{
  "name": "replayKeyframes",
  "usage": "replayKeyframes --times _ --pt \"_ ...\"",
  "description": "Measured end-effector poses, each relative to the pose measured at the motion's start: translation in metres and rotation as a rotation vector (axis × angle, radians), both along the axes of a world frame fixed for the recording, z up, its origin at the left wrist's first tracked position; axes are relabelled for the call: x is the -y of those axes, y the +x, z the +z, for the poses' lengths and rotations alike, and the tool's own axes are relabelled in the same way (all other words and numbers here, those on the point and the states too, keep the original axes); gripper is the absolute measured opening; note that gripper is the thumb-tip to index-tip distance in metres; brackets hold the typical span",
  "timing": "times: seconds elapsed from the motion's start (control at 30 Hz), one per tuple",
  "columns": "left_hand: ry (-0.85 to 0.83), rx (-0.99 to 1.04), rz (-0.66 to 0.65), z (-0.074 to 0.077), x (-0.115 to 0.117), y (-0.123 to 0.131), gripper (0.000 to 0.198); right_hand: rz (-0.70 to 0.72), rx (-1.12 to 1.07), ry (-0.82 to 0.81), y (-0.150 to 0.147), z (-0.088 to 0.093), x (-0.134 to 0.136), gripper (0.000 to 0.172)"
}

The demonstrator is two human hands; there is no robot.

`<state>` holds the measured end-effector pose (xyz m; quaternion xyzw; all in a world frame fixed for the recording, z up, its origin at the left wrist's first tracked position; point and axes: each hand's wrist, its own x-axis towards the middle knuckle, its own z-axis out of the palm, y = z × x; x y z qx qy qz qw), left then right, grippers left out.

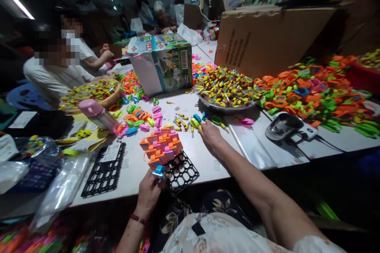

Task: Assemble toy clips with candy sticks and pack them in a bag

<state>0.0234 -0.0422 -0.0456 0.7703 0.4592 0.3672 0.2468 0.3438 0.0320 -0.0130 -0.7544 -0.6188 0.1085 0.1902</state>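
My left hand (150, 191) is closed around a blue plastic toy watch (158, 171) at the table's front edge. Just beyond it, rows of orange and pink toy watches (162, 146) stand on a black grid tray (185, 170). My right hand (212, 136) reaches farther out, its fingers bent together among small yellow-and-red tubes (181, 121) and touching the cluster there. What its fingertips pinch, if anything, is too small to make out. Loose blue and green watches (216, 119) lie by that hand.
A metal basin (228, 106) heaped with tubes stands behind my right hand. To the right are a steel mug (280, 128), clear plastic bags (252, 146) and a watch pile (305, 91). Another black tray (105, 170) and a pink-capped bottle (96, 114) lie left. Co-workers sit beyond.
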Motion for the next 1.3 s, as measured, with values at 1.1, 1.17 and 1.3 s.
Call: replayKeyframes --times 1.1,1.17,1.3 --pt "-0.233 -0.059 -0.012 -0.003 0.004 0.007 0.018 0.746 -0.383 -0.055 -0.107 -0.015 0.075 0.027" --pt "-0.218 -0.070 -0.018 -0.005 0.003 0.006 0.018 0.733 -0.344 -0.058 -0.108 -0.021 0.075 0.031" --pt "-0.223 -0.111 -0.024 -0.005 0.002 0.005 0.017 0.683 -0.287 -0.080 -0.116 -0.028 0.074 0.029"
